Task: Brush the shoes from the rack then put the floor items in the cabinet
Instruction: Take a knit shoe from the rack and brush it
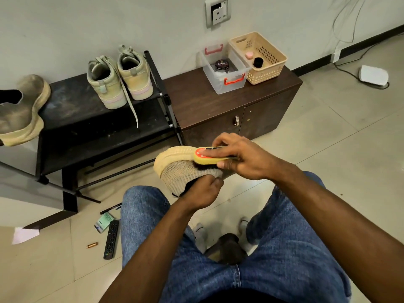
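You have the knit shoe (175, 169) held up over your knees, near the middle of the scene, tipped on its side with the pale ribbed sole facing far and left. Your left hand (204, 191) grips it at the collar, fingers curled round the soft opening from the near side. Your right hand (238, 158) holds the yellow brush (209, 157) by its back, thumb underneath and fingers laid over the top, bristles pressed onto the knit upper just beside the sole edge.

The shoe looks light, and its mesh upper is likely soft enough to give under the bristles, so your grip at the collar may let it twist; a hold further in, with fingers inside the shoe behind the brushed patch, would probably brace it better. The sole is the stiff part and should take firmer strokes. The brush body seems rigid and smooth, so keep the thumb tucked under it.

On the black rack (100, 119) to the far left stand a pale green pair (119, 79) and, at the left edge, the mate of your shoe (20, 110), all well apart from your hands. On the floor to your near left lie a remote (111, 239), a pen (110, 208), a small green packet (102, 221) and a little copper-coloured piece (92, 245), waiting for the brown cabinet (229, 103).
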